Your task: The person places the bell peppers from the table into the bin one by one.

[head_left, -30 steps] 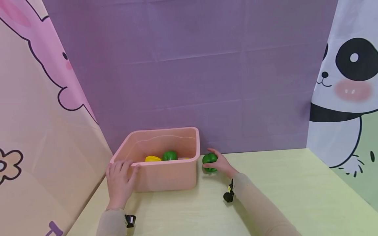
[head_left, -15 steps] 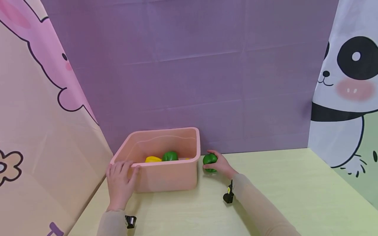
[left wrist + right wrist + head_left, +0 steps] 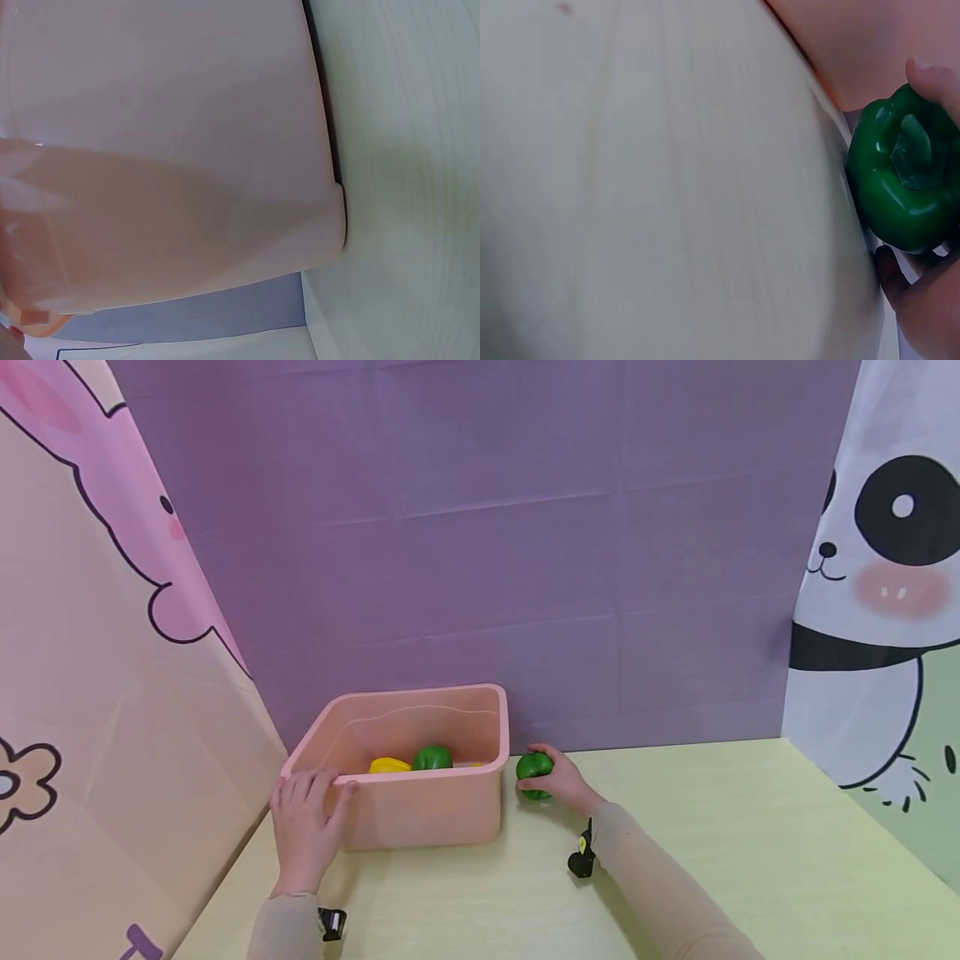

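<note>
A pink plastic tub (image 3: 420,810) stands on the pale yellow table (image 3: 750,860) against the purple backdrop. Inside it lie a green pepper (image 3: 432,757) and a yellow pepper (image 3: 388,765). My left hand (image 3: 303,822) holds the tub's near left corner, thumb over the rim; the left wrist view is filled by the tub's wall (image 3: 172,150). Just right of the tub, my right hand (image 3: 558,781) grips another green pepper (image 3: 534,768), which rests on or just above the table. In the right wrist view this pepper (image 3: 904,180) shows stem-side on, with fingertips (image 3: 934,79) around it.
A pink cartoon panel (image 3: 97,677) slants in on the left, close to the tub. A panda panel (image 3: 877,593) closes the right side. The purple backdrop (image 3: 525,527) stands right behind the tub. Bare tabletop stretches to the right and front.
Almost nothing differs: the right hand with the green pepper has shifted very slightly. The left hand and the tub have stayed where they were.
</note>
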A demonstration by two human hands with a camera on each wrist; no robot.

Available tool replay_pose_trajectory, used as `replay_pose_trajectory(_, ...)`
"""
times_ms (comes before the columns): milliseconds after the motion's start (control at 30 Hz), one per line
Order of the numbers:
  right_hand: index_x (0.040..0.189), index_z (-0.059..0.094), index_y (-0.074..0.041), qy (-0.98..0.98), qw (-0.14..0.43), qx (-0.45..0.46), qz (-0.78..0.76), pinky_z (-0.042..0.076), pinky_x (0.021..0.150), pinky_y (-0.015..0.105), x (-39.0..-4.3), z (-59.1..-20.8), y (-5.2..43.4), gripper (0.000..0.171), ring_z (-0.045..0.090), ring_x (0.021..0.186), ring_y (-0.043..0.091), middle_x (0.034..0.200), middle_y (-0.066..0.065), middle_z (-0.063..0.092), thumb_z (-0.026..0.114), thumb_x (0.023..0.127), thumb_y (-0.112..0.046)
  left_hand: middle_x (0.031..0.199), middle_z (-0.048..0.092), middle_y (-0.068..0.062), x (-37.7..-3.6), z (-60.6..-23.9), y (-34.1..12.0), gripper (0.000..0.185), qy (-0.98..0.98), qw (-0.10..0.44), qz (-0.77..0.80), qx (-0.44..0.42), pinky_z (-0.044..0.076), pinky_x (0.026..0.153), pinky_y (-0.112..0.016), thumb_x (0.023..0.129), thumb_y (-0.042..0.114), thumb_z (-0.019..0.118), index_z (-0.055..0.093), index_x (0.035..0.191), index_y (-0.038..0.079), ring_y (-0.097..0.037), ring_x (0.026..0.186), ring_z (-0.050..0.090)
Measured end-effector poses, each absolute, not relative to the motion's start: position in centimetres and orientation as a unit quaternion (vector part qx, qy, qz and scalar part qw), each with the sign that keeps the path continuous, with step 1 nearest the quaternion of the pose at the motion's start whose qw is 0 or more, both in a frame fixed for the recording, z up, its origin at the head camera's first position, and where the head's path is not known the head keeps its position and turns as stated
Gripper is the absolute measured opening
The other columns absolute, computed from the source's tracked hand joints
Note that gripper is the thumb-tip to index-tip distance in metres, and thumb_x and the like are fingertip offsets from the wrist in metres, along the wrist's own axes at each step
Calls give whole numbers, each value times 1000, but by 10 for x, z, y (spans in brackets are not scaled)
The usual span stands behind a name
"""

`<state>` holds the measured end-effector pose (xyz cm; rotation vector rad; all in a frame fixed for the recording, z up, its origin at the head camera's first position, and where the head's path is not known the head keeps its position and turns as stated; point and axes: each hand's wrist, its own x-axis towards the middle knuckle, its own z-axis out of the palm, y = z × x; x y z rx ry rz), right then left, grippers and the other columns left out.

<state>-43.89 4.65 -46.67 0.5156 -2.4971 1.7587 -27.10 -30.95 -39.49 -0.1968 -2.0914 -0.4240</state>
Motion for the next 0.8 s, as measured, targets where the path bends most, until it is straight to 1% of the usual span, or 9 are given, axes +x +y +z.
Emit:
replay_pose_trajectory(267,132,54,-8,-821,17,166,546,48,89,46,-436,-464,52,71,57,104,30,120,14,58,87,69,-13,103,59,-16,-270,-395,-310,31,-858,475,-177,-77,15,109,-61,90,30,66,63,106,4,-39,107,47)
replay_pose_trajectory(467,132,55,-12,-825,-1,164,541,48,88,45,-432,-460,59,69,56,103,29,119,12,58,86,71,-17,104,59,-16,-271,-395,-311,31,-859,475,-179,-76,15,109,-60,89,29,67,64,107,4,-39,108,47)
replay_pose_trajectory(600,132,54,-10,-823,-6,175,540,48,87,46,-431,-462,67,69,56,102,28,119,13,58,86,71,-16,104,59,-16,-271,-395,-310,32,-861,470,-179,-77,14,109,-60,90,30,66,64,108,4,-39,109,46)
replay_pose_trajectory(800,133,54,-10,-824,-14,175,538,48,86,45,-429,-464,81,69,55,102,29,121,13,56,86,72,-19,105,59,-16,-269,-394,-310,32,-864,465,-176,-75,14,110,-59,90,30,66,63,108,4,-39,110,46)
